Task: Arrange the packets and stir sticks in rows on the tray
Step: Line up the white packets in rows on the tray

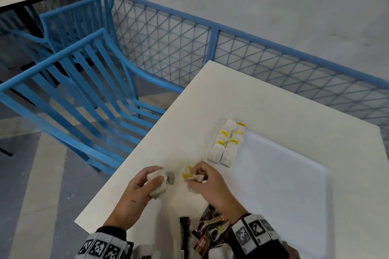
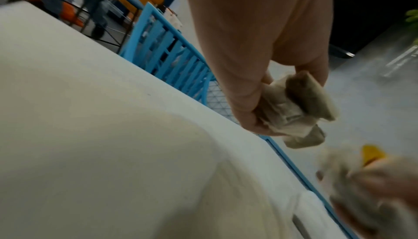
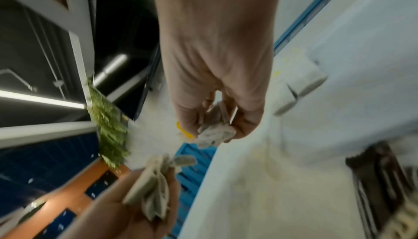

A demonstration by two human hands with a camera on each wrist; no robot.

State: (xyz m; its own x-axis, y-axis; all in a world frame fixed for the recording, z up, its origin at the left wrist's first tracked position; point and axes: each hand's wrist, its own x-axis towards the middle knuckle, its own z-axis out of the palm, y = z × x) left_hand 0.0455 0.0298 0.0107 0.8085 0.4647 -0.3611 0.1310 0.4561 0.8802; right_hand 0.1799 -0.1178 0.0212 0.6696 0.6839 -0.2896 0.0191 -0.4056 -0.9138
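Your two bare hands, the left hand [image 1: 139,187] and the right hand [image 1: 207,185], emerge from dark sleeves, and each wrist wears a band of white blocks [image 1: 251,232] printed with black-and-white square fiducial markers, some of them blurred.

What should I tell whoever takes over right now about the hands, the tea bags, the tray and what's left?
Left hand grips a bunch of tea bags above the table edge.
Right hand pinches one yellow-tagged tea bag.
Done: two rows of tea bags lie along the left edge of the white tray.
Left: place the tea bags still in both hands, then the dark packets piled on the table near the body. The rest of the tray is bare. I cannot make out any stir sticks for certain.
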